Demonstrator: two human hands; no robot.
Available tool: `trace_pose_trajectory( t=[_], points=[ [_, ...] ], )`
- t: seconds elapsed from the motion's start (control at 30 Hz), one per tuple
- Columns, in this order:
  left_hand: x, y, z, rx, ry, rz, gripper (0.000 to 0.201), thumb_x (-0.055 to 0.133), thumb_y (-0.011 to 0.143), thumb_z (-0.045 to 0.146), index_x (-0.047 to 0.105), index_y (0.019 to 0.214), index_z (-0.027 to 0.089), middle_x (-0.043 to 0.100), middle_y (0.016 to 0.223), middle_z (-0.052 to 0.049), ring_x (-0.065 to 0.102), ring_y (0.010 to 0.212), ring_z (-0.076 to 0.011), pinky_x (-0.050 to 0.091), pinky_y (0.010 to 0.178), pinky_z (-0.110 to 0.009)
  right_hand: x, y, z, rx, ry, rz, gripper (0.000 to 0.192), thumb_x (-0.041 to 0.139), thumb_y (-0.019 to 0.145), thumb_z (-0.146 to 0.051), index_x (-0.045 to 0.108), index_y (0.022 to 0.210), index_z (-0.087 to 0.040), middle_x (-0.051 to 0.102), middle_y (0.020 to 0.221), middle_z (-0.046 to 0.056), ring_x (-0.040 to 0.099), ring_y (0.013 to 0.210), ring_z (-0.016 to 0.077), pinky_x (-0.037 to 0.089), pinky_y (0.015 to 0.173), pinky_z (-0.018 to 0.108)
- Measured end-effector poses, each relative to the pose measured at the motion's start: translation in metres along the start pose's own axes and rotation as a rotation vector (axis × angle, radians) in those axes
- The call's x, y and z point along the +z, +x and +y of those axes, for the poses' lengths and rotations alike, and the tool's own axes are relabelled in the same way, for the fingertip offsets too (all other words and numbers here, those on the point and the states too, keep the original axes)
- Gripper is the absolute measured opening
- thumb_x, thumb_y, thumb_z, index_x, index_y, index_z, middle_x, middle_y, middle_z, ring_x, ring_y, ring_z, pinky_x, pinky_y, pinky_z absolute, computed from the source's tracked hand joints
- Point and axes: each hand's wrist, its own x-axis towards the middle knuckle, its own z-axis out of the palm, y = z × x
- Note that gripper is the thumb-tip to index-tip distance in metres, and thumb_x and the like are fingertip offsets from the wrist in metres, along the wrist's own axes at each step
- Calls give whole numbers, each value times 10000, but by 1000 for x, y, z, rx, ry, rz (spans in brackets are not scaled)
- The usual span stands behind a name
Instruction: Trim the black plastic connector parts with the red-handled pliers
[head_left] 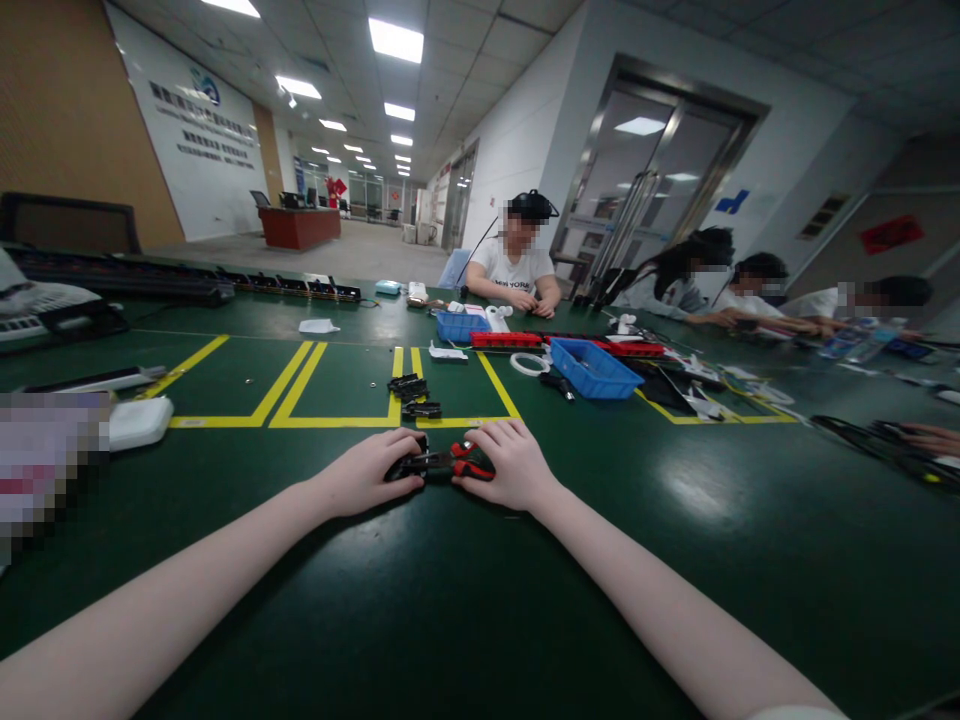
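My right hand (504,462) is closed round the red and black handles of a pair of pliers (466,462), whose jaws point left. The jaws meet a small black part (409,466) that my left hand (375,472) grips between thumb and fingers. Much of that part is hidden by the left fingers, so its exact kind does not show. Just beyond both hands lie several small black parts (409,388) in a loose cluster, partly over a yellow tape line.
Yellow tape (217,421) marks boxes on the green table (420,620). Blue bins (592,370), a white ring (529,364) and red strips (510,340) lie farther back. A white case (139,423) sits left. Across the table a person (517,265) works; others sit right.
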Motion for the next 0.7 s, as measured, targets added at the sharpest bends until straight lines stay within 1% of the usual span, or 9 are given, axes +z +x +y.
trace_pose_trajectory(
  t=[0.23, 0.57, 0.7],
  points=[
    [0, 0, 0, -1, -7, 1, 257, 598, 870, 409, 582, 1036, 214, 534, 1354, -104, 559, 1167, -288, 466, 982, -445, -2, 0, -1, -3, -18, 25, 490, 641, 777, -547, 615, 1097, -177, 663, 1090, 118, 577, 1008, 276, 352, 940, 438],
    [0, 0, 0, 10, -13, 3, 237, 597, 871, 399, 581, 1018, 215, 541, 1346, -96, 559, 1175, -283, 467, 988, -437, 1, 1, 0, 2, 27, -14, 454, 662, 761, -545, 614, 1014, -171, 672, 1063, 115, 596, 960, 253, 343, 927, 417],
    [0, 0, 0, 13, -16, 6, 236, 600, 871, 392, 581, 1025, 214, 533, 1359, -100, 557, 1178, -282, 463, 992, -439, 2, 1, 2, 10, 46, -45, 445, 669, 757, -553, 609, 993, -180, 677, 1037, 102, 603, 945, 244, 345, 898, 401]
  ],
)
